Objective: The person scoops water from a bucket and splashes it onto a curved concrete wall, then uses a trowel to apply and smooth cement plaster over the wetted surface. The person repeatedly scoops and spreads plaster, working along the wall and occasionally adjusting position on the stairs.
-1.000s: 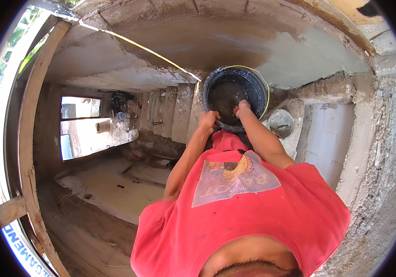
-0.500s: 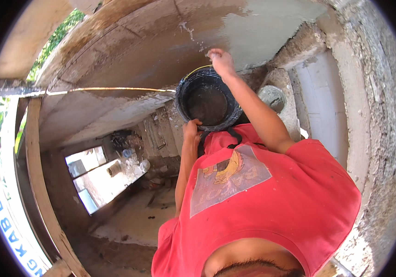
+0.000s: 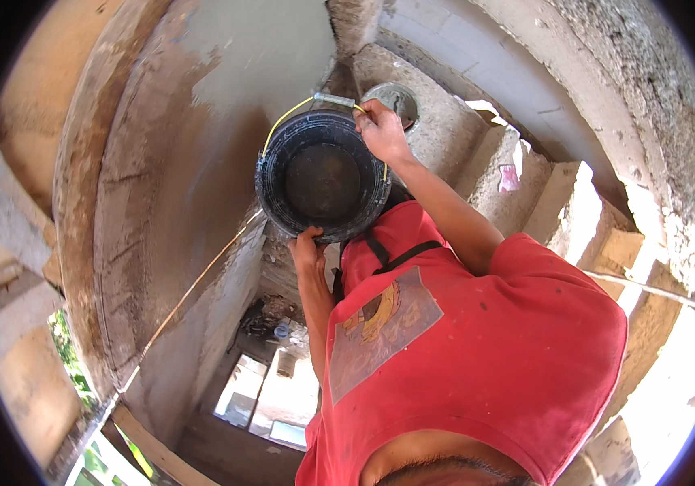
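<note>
A black bucket (image 3: 270,190) with a whitish-smeared rim is held in front of my body. Its dark grey inside may be shallow liquid or the bare bottom; I cannot tell which. My left hand (image 3: 309,249) grips the near rim, thumb over the edge. At the far right side, my right hand (image 3: 381,132) closes on the yellow wire handle (image 3: 284,118), beside its pale grip sleeve. Past that hand, a round container (image 3: 400,101) with grey wet-looking mix stands on a concrete ledge.
A wall (image 3: 250,57) with smooth wet grey plaster beside rougher brown render rises on the left. Concrete steps (image 3: 497,166) run along the right. A thin rod or cord (image 3: 194,312) slants across the lower left, near a window opening (image 3: 266,397).
My view and body have turned to the right, toward the steps. My right hand has come down from beside the wall and taken hold of the handle. The left hand stays on the rim.
</note>
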